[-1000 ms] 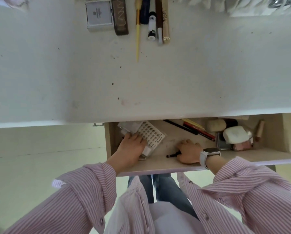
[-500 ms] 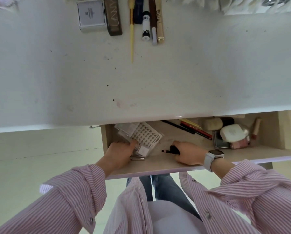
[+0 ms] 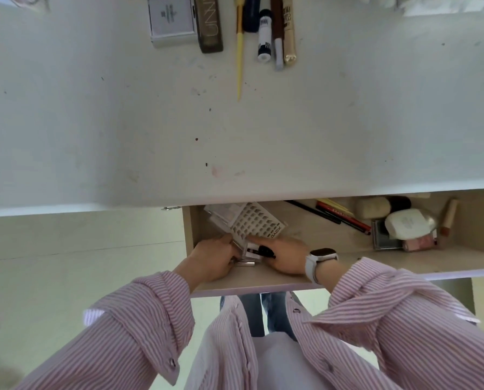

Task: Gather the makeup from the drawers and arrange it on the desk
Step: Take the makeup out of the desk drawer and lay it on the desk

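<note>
White letters reading "UNNY", seen sideways, run along a dark brown case (image 3: 209, 23) at the far edge of the counter (image 3: 347, 122). In the open drawer (image 3: 305, 226), the word "XOYO" is printed on the edge of a card of small stickers (image 3: 256, 222). Print on the white box (image 3: 171, 19), the black-and-white tube (image 3: 264, 32), the gold tube (image 3: 288, 29) and the red pencil (image 3: 345, 218) is too small to read.

My white desk (image 3: 347, 122): at far edge, row of grey compact box (image 3: 172, 21), brown palette (image 3: 210, 23), yellow brush (image 3: 239, 52), white tube (image 3: 264, 35), brown pencil (image 3: 277, 32), gold tube (image 3: 289, 35).
</note>
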A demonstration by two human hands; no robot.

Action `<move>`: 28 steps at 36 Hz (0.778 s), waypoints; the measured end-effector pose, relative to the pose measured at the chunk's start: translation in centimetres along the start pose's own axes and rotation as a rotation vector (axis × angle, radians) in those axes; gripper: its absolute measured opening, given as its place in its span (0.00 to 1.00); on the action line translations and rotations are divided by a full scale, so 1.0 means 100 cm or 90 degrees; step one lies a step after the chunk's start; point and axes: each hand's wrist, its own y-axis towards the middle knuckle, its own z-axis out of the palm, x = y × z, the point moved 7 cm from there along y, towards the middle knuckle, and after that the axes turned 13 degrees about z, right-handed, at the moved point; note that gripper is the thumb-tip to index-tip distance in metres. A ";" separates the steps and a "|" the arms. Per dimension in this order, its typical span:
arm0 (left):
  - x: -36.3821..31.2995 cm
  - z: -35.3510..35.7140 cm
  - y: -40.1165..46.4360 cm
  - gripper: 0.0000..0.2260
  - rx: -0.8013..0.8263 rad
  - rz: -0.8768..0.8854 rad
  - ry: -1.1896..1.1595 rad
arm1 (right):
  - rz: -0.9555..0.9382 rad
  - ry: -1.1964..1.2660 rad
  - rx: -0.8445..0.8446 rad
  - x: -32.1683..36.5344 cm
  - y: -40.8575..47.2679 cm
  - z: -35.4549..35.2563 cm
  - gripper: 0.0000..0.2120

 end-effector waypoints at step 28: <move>-0.053 -0.079 -0.048 0.10 -0.195 0.085 -0.219 | 0.063 0.190 -0.115 -0.034 -0.085 -0.095 0.12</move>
